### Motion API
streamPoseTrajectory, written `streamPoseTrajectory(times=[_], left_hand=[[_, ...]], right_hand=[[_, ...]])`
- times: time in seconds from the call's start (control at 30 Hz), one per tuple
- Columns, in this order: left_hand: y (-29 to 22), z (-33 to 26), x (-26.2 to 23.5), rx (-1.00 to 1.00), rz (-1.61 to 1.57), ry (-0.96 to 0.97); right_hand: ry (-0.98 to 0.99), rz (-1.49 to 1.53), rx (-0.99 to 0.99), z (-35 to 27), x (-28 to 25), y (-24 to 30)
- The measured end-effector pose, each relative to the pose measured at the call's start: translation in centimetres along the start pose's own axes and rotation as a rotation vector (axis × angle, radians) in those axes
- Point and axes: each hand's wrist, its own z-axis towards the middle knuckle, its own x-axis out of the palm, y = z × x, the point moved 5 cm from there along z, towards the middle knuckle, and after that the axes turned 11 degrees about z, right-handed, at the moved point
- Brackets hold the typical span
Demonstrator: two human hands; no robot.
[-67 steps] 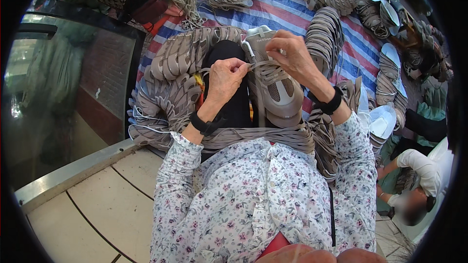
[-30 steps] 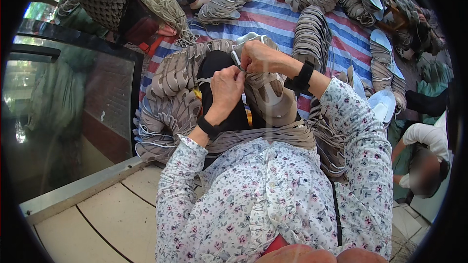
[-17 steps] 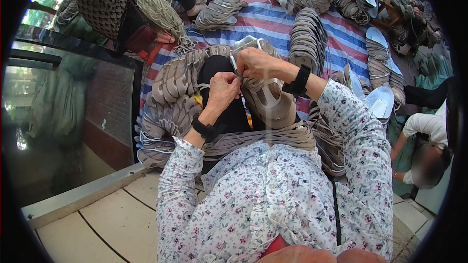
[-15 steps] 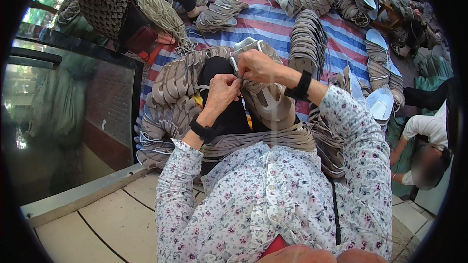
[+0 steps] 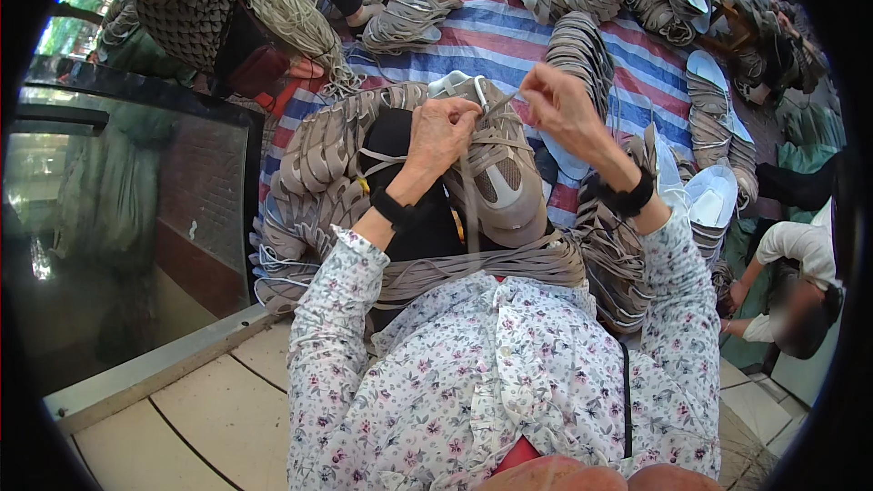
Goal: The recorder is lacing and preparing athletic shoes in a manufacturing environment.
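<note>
A grey-beige shoe upper [image 5: 512, 203] with white overlays rests on my lap, its rounded toe toward me. At its far, collar end, my left hand [image 5: 442, 134] is closed in a pinch on a flat beige shoelace [image 5: 499, 108]. To the right, my right hand [image 5: 566, 106] is raised off the shoe, thumb and fingers pinched on the same lace, which runs between the two hands. A loose length of lace hangs down beside the shoe from my left hand. Further laces lie crossed over the front of the upper.
A bundle of beige laces [image 5: 546, 259] lies across my lap. Stacked shoe uppers [image 5: 323, 150] stand at my left, more on the striped sheet [image 5: 482, 23] ahead. A glass-fronted cabinet [image 5: 136, 209] is at left. A co-worker [image 5: 791, 282] sits at far right.
My right hand has moved away from the shoe to the right, drawing lace with it. My left hand has shifted right and forward onto the collar end.
</note>
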Motion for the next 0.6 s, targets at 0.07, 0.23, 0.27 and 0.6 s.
streamPoseTrajectory(times=[0.07,0.23,0.27,0.6], left_hand=[[-0.5,0.3,0.4,0.077,0.059,-0.048],[-0.2,0.7,0.9,-0.038,0.132,0.042],[-0.6,0.8,0.9,0.036,0.207,0.032],[-1.7,0.8,1.0,0.215,0.404,0.039]], right_hand=[[-0.049,0.182,0.078,-1.2,1.6,-2.3],[-0.195,0.361,0.148,-2.3,4.8,-5.9],[-0.252,0.216,0.095,-2.1,5.0,-5.7],[-0.292,0.025,-0.266,-3.3,5.9,-2.8]])
